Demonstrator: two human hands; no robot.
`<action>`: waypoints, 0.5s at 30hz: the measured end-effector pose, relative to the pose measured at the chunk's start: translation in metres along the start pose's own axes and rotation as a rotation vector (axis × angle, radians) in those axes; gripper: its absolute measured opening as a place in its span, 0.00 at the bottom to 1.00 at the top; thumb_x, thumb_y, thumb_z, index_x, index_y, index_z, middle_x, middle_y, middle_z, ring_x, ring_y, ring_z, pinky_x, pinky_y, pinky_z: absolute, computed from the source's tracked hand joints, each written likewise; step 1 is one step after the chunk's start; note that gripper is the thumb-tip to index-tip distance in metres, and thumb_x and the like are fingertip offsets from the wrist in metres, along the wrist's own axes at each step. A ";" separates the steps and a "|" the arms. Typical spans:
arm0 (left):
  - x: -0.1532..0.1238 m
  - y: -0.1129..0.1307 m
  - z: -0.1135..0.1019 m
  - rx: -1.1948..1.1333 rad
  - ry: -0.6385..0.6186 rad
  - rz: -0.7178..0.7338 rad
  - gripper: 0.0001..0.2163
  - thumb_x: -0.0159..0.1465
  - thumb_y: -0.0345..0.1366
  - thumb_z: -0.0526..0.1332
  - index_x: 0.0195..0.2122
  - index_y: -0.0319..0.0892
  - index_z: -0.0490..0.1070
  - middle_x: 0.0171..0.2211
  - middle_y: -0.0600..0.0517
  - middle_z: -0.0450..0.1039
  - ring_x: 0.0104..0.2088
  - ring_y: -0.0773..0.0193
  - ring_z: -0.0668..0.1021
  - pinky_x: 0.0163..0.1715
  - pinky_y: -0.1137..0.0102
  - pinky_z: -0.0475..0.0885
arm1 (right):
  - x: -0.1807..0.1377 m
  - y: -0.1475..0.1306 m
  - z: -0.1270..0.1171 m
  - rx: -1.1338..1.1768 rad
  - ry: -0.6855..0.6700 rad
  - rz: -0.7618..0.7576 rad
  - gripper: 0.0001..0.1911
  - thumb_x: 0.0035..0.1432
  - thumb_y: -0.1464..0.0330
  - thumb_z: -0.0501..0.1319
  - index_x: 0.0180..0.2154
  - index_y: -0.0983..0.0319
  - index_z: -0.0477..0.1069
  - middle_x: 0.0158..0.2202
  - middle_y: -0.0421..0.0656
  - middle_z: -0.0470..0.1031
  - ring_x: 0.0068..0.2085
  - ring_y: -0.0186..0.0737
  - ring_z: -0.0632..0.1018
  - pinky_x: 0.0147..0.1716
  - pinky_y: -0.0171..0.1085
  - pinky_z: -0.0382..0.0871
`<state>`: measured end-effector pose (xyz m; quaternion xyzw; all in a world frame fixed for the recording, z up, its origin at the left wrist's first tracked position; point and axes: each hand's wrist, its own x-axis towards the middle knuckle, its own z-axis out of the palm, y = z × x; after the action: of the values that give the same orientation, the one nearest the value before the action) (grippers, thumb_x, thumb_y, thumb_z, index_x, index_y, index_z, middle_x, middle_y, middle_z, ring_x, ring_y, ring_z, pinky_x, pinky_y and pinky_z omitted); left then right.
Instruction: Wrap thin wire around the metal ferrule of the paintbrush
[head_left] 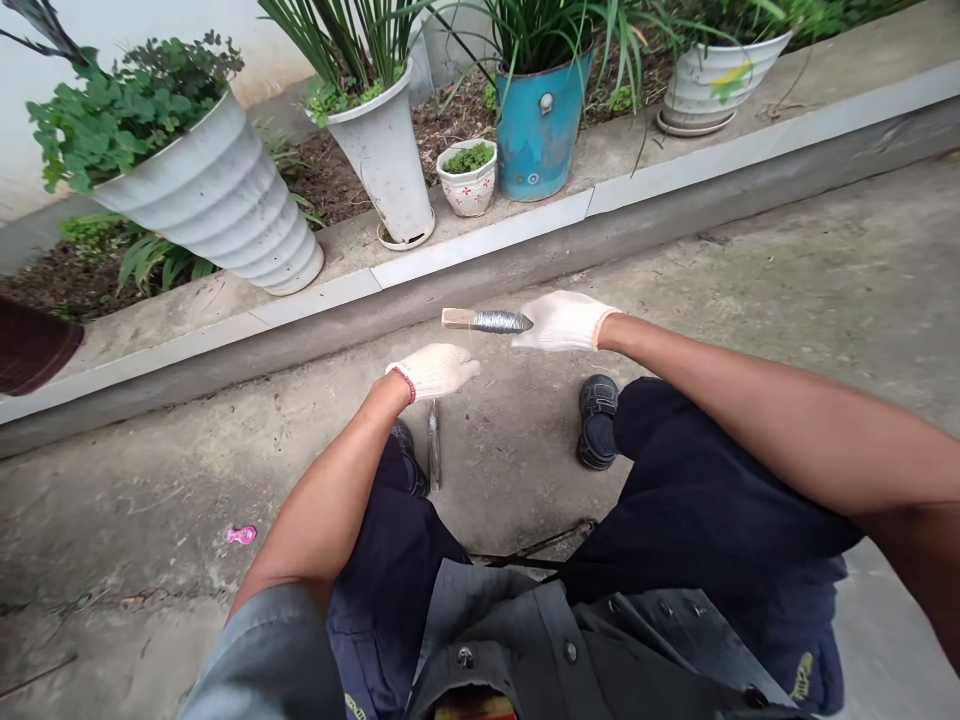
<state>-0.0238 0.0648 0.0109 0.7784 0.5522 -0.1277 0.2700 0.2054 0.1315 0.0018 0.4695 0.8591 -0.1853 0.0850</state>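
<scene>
My right hand (566, 322), in a white knit glove, grips one end of a wooden stick wound with silvery wire (501, 322). The stick's bare wooden end points left, and a short thin strand shows beside the winding. Just below and left of it is my left hand (435, 371), gloved with a red cuff. Its fingers are drawn together toward the right; whatever is between them is too small or hidden to make out. Under that hand, a narrow metal tool (434, 448) lies on the concrete beside my left shoe, its upper end partly covered.
A low tiled ledge (480, 255) crosses in front, bearing a ribbed white pot (225, 205), a tall white pot (386, 150), a small patterned pot (469, 185), a blue bucket (540, 130) and another white pot (712, 90). A pink object (241, 535) lies on the floor at left.
</scene>
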 end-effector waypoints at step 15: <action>0.000 0.007 -0.001 0.191 -0.059 0.006 0.25 0.63 0.55 0.51 0.26 0.41 0.77 0.22 0.46 0.73 0.23 0.61 0.72 0.25 0.68 0.60 | -0.021 -0.005 0.031 -0.060 -0.532 -0.139 0.12 0.43 0.60 0.67 0.28 0.61 0.76 0.24 0.45 0.75 0.31 0.45 0.76 0.30 0.39 0.65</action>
<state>-0.0176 0.0641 0.0133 0.7980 0.5271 -0.2019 0.2111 0.2114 0.1004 -0.0189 0.3414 0.8418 -0.2818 0.3088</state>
